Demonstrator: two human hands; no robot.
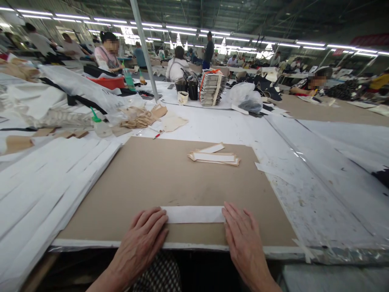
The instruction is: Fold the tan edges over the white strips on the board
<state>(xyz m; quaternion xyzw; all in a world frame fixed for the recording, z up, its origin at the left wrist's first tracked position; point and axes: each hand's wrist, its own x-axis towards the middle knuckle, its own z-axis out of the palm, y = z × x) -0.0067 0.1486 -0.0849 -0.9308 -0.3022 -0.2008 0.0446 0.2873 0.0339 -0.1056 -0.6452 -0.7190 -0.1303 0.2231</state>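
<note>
A white strip [193,214] lies flat on the brown board [152,174] near the table's front edge. My left hand [142,231] rests on its left end, fingers stretched out and lying flat. At the strip's right end, my right hand [241,229] touches it with straight fingers, also flat. The parts of the strip under my fingertips are hidden. Farther back on the board is a small loose pile of tan-edged white strips [214,157], which neither hand touches.
Long white sheets [51,178] overlap along the left. Behind the board are a red pen [158,134], a bottle with a green nozzle [100,125], tan pieces [142,117], a tied stack [212,88] and a plastic bag [246,97]. A metal post [144,48] rises behind; several people work beyond.
</note>
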